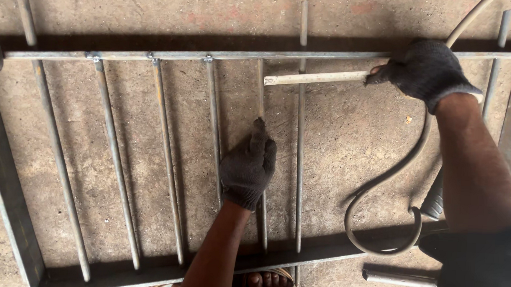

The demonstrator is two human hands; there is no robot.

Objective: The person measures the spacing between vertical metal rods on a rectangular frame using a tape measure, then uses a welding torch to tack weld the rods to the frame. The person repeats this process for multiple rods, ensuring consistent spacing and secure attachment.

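Gripping one pale rod [315,78], the right hand [424,68]; left hand [248,165] presses one bar [263,132] flat.

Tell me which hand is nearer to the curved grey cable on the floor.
Right. The right hand is beside the curved grey cable, which passes just behind it. The left hand rests on a vertical bar, well apart from the cable.
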